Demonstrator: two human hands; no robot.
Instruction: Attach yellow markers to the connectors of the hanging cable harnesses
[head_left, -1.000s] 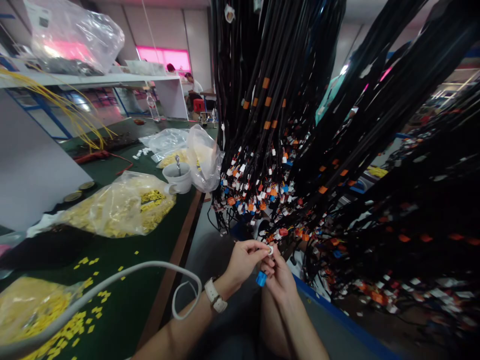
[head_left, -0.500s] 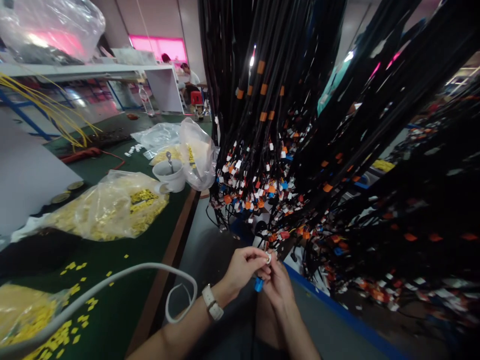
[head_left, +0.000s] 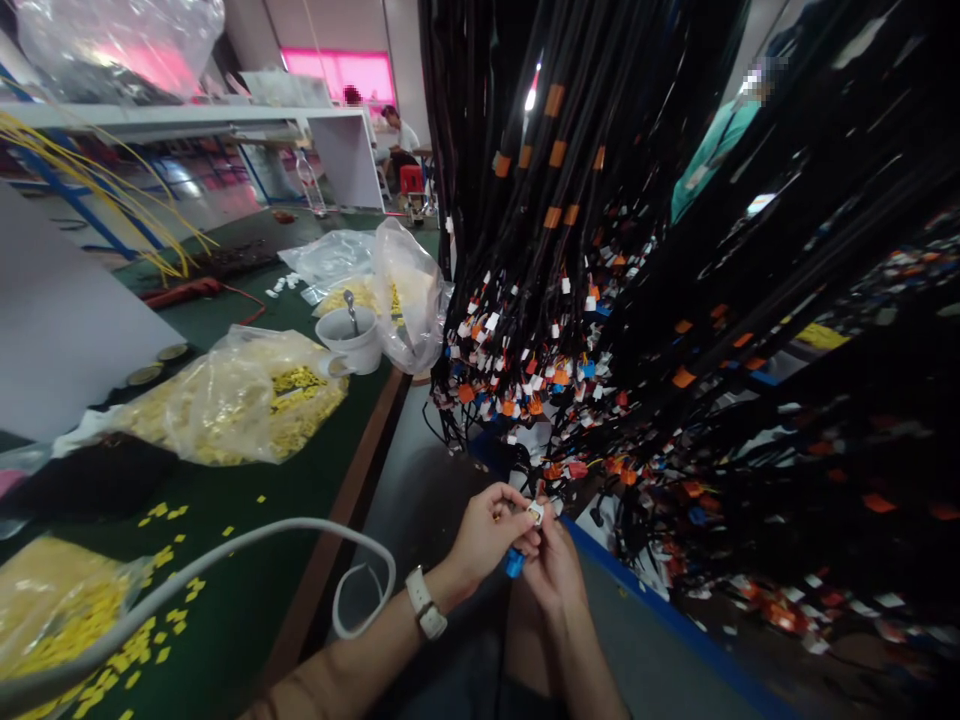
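A small white connector is pinched between the fingertips of my left hand and my right hand. Both hands meet low in the middle of the head view, just in front of the wire bundles. Below my fingers, against the right hand, shows a blue connector. Thick bunches of black cables hang beyond my hands, ending in a crowd of white, orange, red and blue connectors. Exactly how each finger grips the white connector is partly hidden.
On the green table lie a bag of yellow pieces, scattered yellow pieces and a grey hose. A white mug with a spoon stands farther back. A person in a green top is behind the cables.
The view has shifted slightly, so the table and cables sit a little farther right. My hands stay together, and the white connector now shows more of its face.
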